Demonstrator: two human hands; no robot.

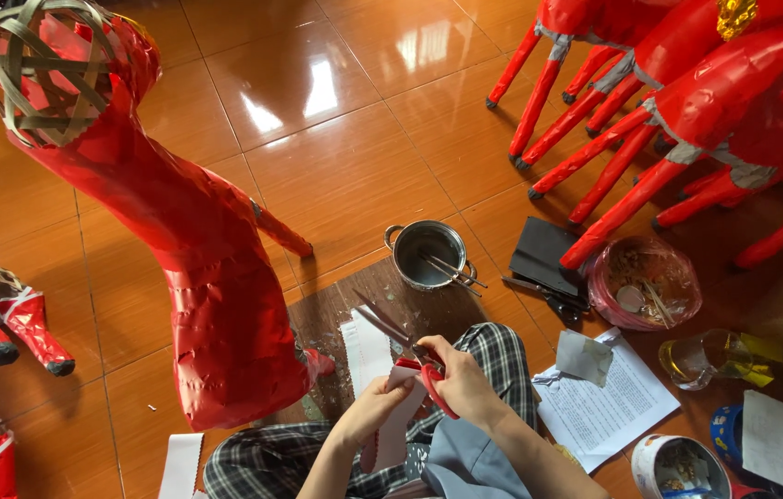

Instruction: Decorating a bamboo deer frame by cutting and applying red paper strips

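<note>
Head view, looking down at a tiled floor (pixel 345 120) where a seated person works over plaid-clad knees.

1. Horse frame (pixel 197 277): the largest item, at left. It is wrapped in red paper, and bare woven bamboo shows at its far end. It stands just left of the hands, not touching them.
2. Red figures (pixel 687 102): a group at far right, legs pointing toward the near left.
3. Printed sheet (pixel 609 407): flat on the floor, near right of the knee.
4. Bag (pixel 646 282): pink, holding scraps, far right of the hands.
5. Pot (pixel 427 254): a steel pot with sticks inside, directly beyond the hands.
6. Paper strip (pixel 391 425): white, held over the lap. Its long axis runs near to far, and its far end sits at the scissor blades.
7. Scissors (pixel 405 346): red handles, blades apart. The long axis runs from the near-right handles to tips pointing far left, toward the pot side.
8. Right hand (pixel 465 383): fingers curled through the handles, gripping the scissors.
9. Left hand (pixel 375 411): pinches the strip on its left edge, just near and left of the blades.

The strip lies between both hands; the left hand is the nearer to it, and the blades meet its far end.
</note>
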